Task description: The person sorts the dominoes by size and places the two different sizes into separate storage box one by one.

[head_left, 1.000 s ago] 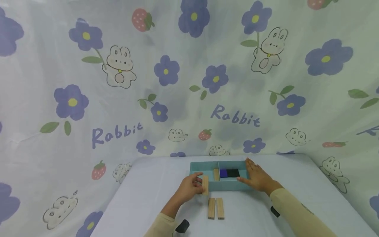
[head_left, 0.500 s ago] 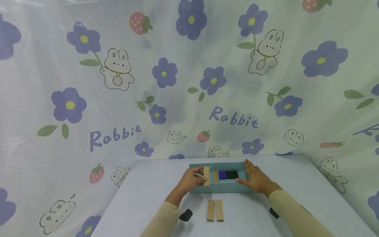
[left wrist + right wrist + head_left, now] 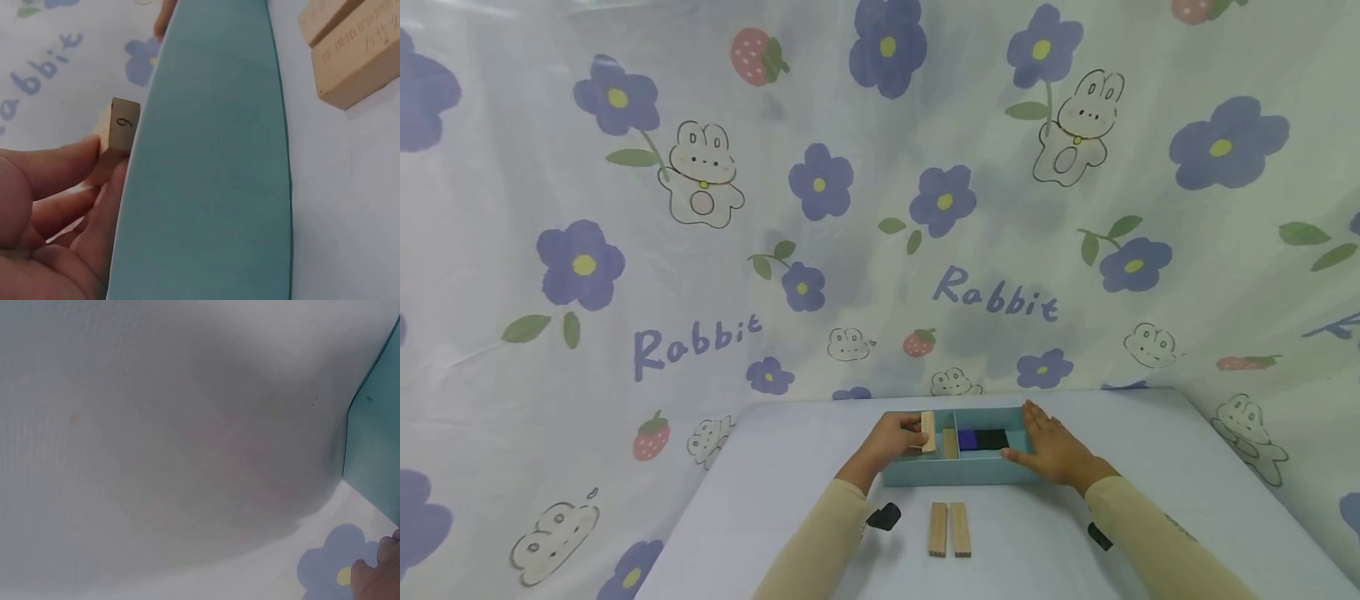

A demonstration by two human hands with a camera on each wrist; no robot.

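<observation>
My left hand [image 3: 889, 437] pinches a wooden block [image 3: 928, 432] over the left compartment of a teal box [image 3: 962, 472]. In the left wrist view, thumb and fingers grip the block [image 3: 123, 122], whose end has a dark digit, behind the box wall [image 3: 206, 156]. Another wooden block [image 3: 950, 444] lies in that compartment against the divider. Purple [image 3: 967, 439] and black [image 3: 992, 439] pieces lie in the right compartment. My right hand [image 3: 1056, 450] rests on the box's right end, fingers straight; only its fingertips [image 3: 378, 575] show in the right wrist view.
Two wooden blocks, one on the left [image 3: 937, 529] and one on the right [image 3: 960, 529], lie side by side in front of the box on a white table [image 3: 775, 500]. Behind stands a curtain [image 3: 865, 275] printed with flowers and rabbits.
My left hand has carried the wooden block from in front of the box, forward and slightly right, over the left compartment. The right hand has stayed on the box's right end.
</observation>
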